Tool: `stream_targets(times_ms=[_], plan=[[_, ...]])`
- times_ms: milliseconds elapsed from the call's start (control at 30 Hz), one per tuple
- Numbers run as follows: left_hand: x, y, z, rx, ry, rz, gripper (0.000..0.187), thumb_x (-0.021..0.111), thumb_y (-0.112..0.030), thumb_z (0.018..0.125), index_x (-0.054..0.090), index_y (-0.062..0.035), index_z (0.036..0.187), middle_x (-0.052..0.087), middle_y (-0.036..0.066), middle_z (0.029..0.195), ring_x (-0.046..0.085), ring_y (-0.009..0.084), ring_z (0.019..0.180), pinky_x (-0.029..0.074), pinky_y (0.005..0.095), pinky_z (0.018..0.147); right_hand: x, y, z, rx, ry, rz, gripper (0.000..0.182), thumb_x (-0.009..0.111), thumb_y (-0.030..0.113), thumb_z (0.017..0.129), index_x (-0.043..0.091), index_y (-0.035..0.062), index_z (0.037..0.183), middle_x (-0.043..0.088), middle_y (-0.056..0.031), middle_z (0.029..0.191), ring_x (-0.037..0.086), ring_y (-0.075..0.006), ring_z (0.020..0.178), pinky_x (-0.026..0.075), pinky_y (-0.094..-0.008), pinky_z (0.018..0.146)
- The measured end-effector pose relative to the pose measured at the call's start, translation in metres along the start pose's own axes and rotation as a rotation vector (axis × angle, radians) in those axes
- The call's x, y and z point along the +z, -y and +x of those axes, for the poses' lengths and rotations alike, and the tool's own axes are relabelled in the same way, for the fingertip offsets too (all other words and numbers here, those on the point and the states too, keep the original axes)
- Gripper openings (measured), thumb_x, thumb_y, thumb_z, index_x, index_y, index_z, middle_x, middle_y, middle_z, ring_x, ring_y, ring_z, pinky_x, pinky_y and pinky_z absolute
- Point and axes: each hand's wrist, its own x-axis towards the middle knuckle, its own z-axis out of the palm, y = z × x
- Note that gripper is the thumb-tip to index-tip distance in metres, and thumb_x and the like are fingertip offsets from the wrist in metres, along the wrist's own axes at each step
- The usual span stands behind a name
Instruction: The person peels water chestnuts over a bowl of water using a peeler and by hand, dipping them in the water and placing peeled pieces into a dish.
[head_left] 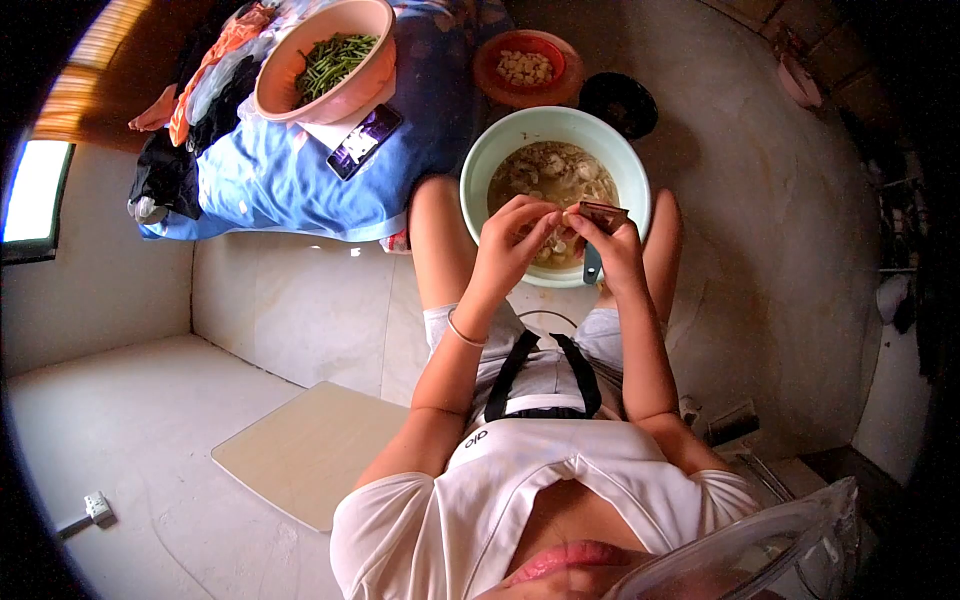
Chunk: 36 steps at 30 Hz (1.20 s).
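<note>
Above the mint-green basin (476,172), the right hand (612,240) wraps a small knife (606,212), probably light, stiff and (when wet) slippery, best held by its dark handle (592,264). The left hand (512,238) has narrow grip; whether it pinches something, I cannot tell.

A brown item (606,212) is held above the basin (633,185) by the right hand (619,248), beside the left hand (508,243); a phone (365,142) is laid toward the right edge of the cloth (285,190).

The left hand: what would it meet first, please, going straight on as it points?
The left hand would likely meet the right hand first, over the pale green basin, though depth is unclear.
</note>
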Motion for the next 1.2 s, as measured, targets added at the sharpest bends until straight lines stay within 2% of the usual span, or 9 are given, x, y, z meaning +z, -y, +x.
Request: stream_targets(times_ms=[167,267,333,433,867,933,1033,1200], plan=[[-0.002,-0.001,-0.001,-0.064,0.033,-0.021,0.015,0.059,-0.009,0.083,0.06,0.0048,0.089,0.057,0.007,0.087,0.055,0.0126,0.081,0.043,0.0215,0.07,0.0,-0.004,0.0,0.002,-0.037,0.046,0.019,0.063,0.018,0.081,0.06,0.0025,0.091,0.063,-0.0038,0.082,0.061,-0.0115,0.07,0.044,-0.0221,0.05],[-0.001,0.002,-0.001,-0.027,0.038,0.002,0.013,0.059,-0.007,0.082,0.06,0.0049,0.088,0.057,0.007,0.086,0.055,0.0126,0.079,0.044,0.0215,0.068,-0.001,-0.006,0.001,-0.032,-0.027,0.044,0.021,0.063,0.019,0.08,0.06,0.0021,0.092,0.062,-0.004,0.081,0.06,-0.0115,0.067,0.044,-0.0226,0.05],[0.001,0.004,-0.001,0.052,-0.007,0.081,0.009,0.059,-0.003,0.08,0.06,0.0042,0.085,0.055,0.008,0.078,0.056,0.0131,0.067,0.045,0.0225,0.058,0.001,-0.004,0.0,-0.028,-0.035,0.039,0.021,0.063,0.019,0.08,0.059,0.002,0.092,0.062,-0.004,0.08,0.059,-0.0115,0.065,0.044,-0.0229,0.05],[0.001,0.001,-0.001,0.076,-0.015,0.119,0.008,0.06,-0.003,0.08,0.059,0.0038,0.084,0.055,0.008,0.078,0.055,0.0137,0.064,0.044,0.0229,0.056,0.0,-0.005,0.0,-0.028,-0.032,0.036,0.021,0.063,0.019,0.08,0.059,0.0019,0.091,0.062,-0.0041,0.08,0.058,-0.0114,0.064,0.043,-0.0232,0.051],[0.001,-0.002,-0.001,0.098,-0.005,0.15,0.009,0.058,-0.002,0.079,0.057,0.0041,0.086,0.054,0.009,0.078,0.057,0.0153,0.063,0.045,0.0237,0.055,-0.002,-0.008,0.0,0.022,-0.009,0.079,0.02,0.064,0.022,0.079,0.061,0.0044,0.089,0.062,-0.0022,0.079,0.056,-0.0093,0.064,0.042,-0.0214,0.053],[0.002,-0.009,-0.002,0.027,0.035,0.086,0.012,0.056,-0.003,0.081,0.058,0.0047,0.09,0.056,0.01,0.087,0.058,0.0168,0.08,0.046,0.0248,0.069,-0.002,-0.006,0.0,0.026,-0.003,0.101,0.02,0.064,0.021,0.08,0.061,0.0044,0.089,0.062,-0.0022,0.078,0.056,-0.0094,0.063,0.042,-0.0215,0.053],[-0.002,-0.006,-0.003,0.03,0.121,0.119,0.014,0.057,-0.003,0.081,0.057,0.0047,0.093,0.057,0.01,0.088,0.058,0.0172,0.08,0.046,0.0252,0.069,-0.001,-0.005,0.0,0.024,0.001,0.108,0.018,0.063,0.02,0.08,0.061,0.0043,0.089,0.062,-0.0022,0.077,0.056,-0.0095,0.063,0.043,-0.0217,0.054],[-0.003,-0.004,-0.003,0.034,0.118,0.123,0.015,0.057,-0.002,0.08,0.057,0.0045,0.093,0.057,0.01,0.088,0.059,0.0174,0.08,0.048,0.0256,0.067,0.002,0.003,-0.003,0.024,-0.023,0.073,0.018,0.063,0.019,0.08,0.061,0.0039,0.088,0.062,-0.0026,0.077,0.057,-0.0091,0.063,0.044,-0.0219,0.055]])
